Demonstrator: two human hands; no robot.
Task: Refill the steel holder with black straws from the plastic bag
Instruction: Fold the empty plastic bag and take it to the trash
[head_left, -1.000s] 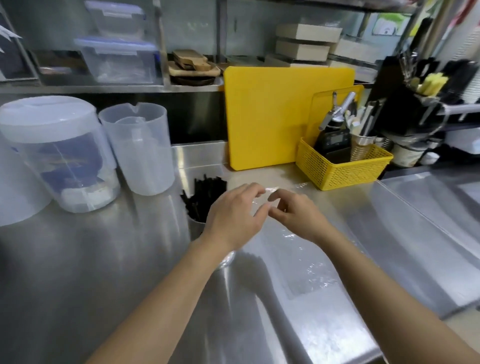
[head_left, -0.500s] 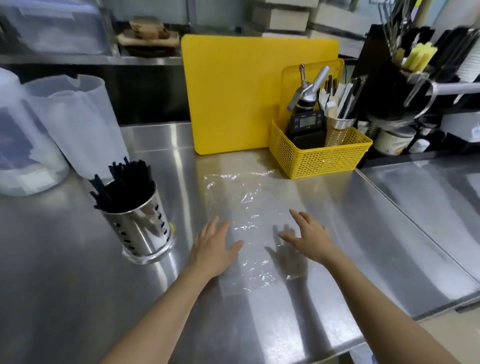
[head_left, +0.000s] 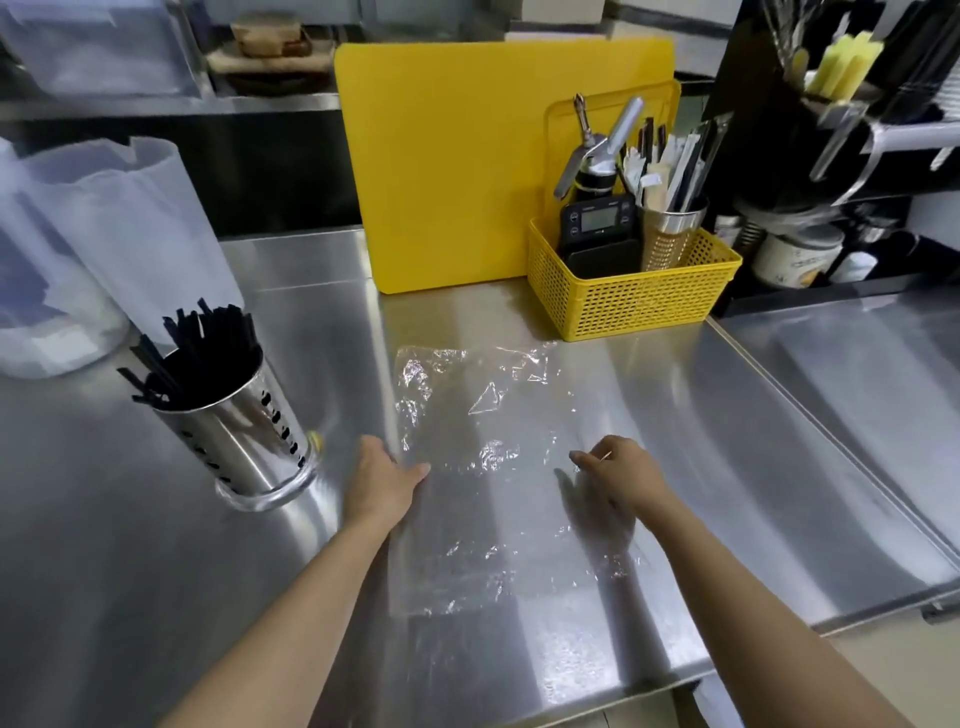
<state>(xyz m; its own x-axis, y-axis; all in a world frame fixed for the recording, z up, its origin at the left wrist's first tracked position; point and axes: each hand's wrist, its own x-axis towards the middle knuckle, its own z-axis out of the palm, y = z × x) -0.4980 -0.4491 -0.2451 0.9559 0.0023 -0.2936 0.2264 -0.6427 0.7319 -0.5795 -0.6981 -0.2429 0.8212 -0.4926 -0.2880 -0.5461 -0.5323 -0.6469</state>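
- I see the brushed stainless-steel worktop (head_left: 727, 415) filling most of my view, with both forearms reaching over it.
- A tall yellow plastic cutting board (head_left: 457, 166) stands upright at the back.
- The clear, crinkled plastic bag (head_left: 483, 467) lies flat in the middle of the worktop, looking empty (I can make out no straws inside it).
- A translucent plastic jug (head_left: 130, 228) stands at the left, behind the holder.
- A yellow perforated plastic basket (head_left: 634, 296) sits just beside the cutting board, holding a black digital scale (head_left: 597, 223) and a steel cup of utensils.
- The perforated cylindrical steel holder (head_left: 244, 436) stands upright left of the bag, well apart from it.
- The left hand (head_left: 379, 483) rests palm-down on the bag's left edge, fingers spread flat, gripping nothing.
- The right hand (head_left: 618, 473) hovers at the bag's right side, fingers loosely curled; I cannot tell whether they pinch the film.
- The thin black straws (head_left: 197, 353) stand bundled in the holder, fanning leftward.
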